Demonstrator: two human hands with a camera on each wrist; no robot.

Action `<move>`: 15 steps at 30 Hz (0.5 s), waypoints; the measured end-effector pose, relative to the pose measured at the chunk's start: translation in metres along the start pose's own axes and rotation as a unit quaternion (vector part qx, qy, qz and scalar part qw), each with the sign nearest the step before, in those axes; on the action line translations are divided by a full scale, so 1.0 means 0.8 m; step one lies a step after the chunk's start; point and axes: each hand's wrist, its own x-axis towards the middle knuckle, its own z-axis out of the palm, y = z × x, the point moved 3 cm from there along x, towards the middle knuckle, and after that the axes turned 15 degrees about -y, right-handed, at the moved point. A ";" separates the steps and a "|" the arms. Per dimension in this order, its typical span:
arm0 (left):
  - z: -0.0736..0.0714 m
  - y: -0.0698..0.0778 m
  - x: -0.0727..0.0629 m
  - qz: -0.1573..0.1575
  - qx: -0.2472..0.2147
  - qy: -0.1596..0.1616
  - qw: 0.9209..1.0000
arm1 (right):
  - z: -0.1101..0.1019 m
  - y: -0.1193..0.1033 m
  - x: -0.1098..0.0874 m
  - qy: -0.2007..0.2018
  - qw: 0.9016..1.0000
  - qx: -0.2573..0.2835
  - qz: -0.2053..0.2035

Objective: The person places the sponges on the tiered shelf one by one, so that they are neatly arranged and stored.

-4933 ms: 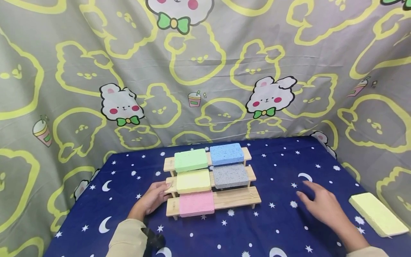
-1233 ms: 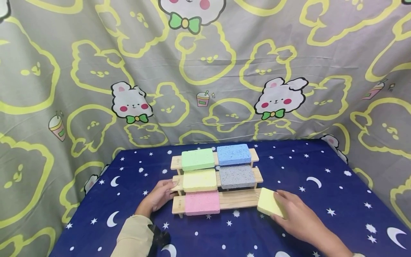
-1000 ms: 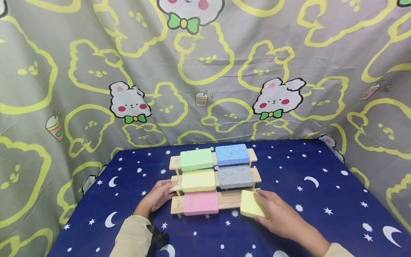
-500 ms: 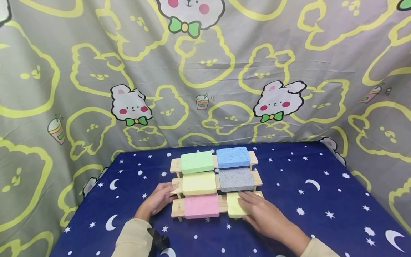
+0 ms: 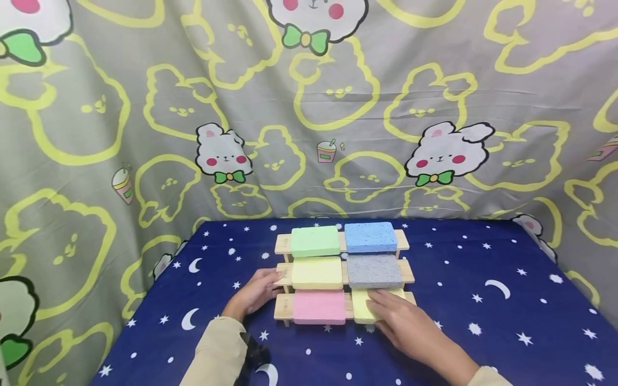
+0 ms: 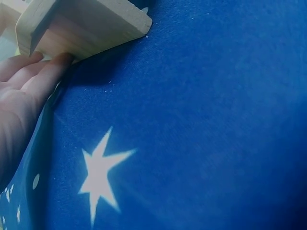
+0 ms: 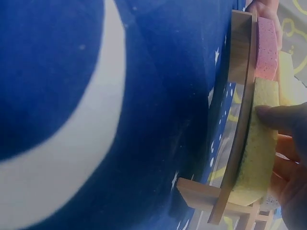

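A three-tier wooden rack (image 5: 285,304) stands on the table with sponges in two columns. My left hand (image 5: 258,292) grips the left end of its middle tier, thumb on top and fingers under the wood. On the bottom tier at the right lies a yellow sponge (image 5: 362,306). My right hand (image 5: 405,324) pinches it, with the thumb on its front edge in the right wrist view and the fingers behind. Left of it sits a pink sponge (image 5: 319,307). The middle tier carries another yellow sponge (image 5: 316,272) and a grey sponge (image 5: 374,270).
On the top tier lie a green sponge (image 5: 315,240) and a blue sponge (image 5: 370,237). Dark blue cloth (image 5: 483,332) with moons and stars covers the table. A grey curtain (image 5: 347,118) with cartoon prints hangs close behind the rack.
The loose yellow sponge, first on the cloth at far right, was carried left by my right hand onto the bottom tier. My left hand has kept its hold on the rack.
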 end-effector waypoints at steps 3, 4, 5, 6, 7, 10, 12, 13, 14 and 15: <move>0.002 -0.002 0.007 0.002 -0.002 0.001 1.000 | -0.005 0.003 -0.004 0.014 1.000 0.007 0.010; 0.004 -0.003 0.010 0.001 -0.002 -0.001 1.000 | -0.008 0.003 -0.006 0.028 1.000 0.010 0.012; 0.006 -0.003 0.015 -0.002 -0.002 -0.005 1.000 | -0.013 0.004 -0.011 0.048 0.999 0.013 0.016; 0.009 -0.004 0.021 -0.006 0.002 -0.010 1.000 | -0.019 0.006 -0.015 0.075 0.997 0.019 0.019; 0.012 -0.003 0.027 -0.012 0.005 -0.013 1.000 | -0.027 0.010 -0.020 0.101 0.994 0.026 0.024; 0.017 0.005 0.047 -0.030 0.044 -0.016 0.998 | -0.057 0.031 -0.037 0.179 0.981 0.052 0.053; 0.017 0.020 0.062 -0.039 0.095 -0.007 0.995 | -0.081 0.056 -0.047 0.200 0.973 0.063 0.097; 0.016 0.031 0.070 -0.043 0.134 0.004 0.990 | -0.092 0.072 -0.052 0.191 0.971 0.066 0.126; 0.014 0.044 0.078 -0.043 0.200 0.017 0.979 | -0.104 0.090 -0.058 0.177 0.969 0.067 0.157; 0.010 0.057 0.085 -0.042 0.274 0.029 0.960 | -0.113 0.109 -0.063 0.152 0.968 0.066 0.188</move>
